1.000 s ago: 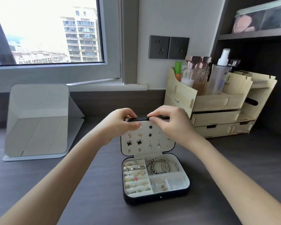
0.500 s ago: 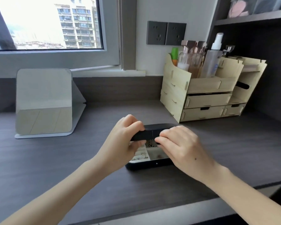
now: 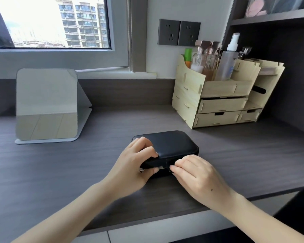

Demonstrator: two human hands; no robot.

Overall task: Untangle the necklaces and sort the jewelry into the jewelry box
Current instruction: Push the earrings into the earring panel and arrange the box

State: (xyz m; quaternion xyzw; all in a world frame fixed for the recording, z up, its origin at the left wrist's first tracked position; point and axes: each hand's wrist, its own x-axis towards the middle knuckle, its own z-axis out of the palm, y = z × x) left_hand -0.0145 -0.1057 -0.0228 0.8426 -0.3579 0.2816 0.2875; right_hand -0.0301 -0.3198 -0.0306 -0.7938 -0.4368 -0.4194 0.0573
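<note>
Two hands meet on the near long side of a black, rounded-corner, leather-look jewelry box [image 3: 175, 146]. It sits on the dark grey wood-grain desk [image 3: 77, 163], toward the front edge and about midway along it. The box is well apart from the pale folding stand mirror [image 3: 46, 104] at the back left and the light wooden drawer organiser [image 3: 218, 102] at the back right corner.

The box's long axis runs roughly side to side, a little skewed to the desk's front edge, so its opening side faces the person and its hinge side faces away.

The left hand [image 3: 135, 165] grasps the near left corner, with its fingers curled over the lid and its thumb against the front wall below. The right hand [image 3: 195, 174] has curled fingers whose tips pinch the front wall just right of the middle, where a vertical tab or clasp seems to sit. What exactly is pinched is too small to tell.

A thin pale slit shows between the lid and the base, in the gap between the two hands, so the lid looks lowered but perhaps not fastened. No jewelry is visible, and whatever is inside is hidden.

This looks like the closing step, at the very end of the task. The closure lies right at the right hand's fingertips, so that hand is better placed to press it home. The left hand only needs to steady the corner and keep the box from sliding toward the back edge.
</note>
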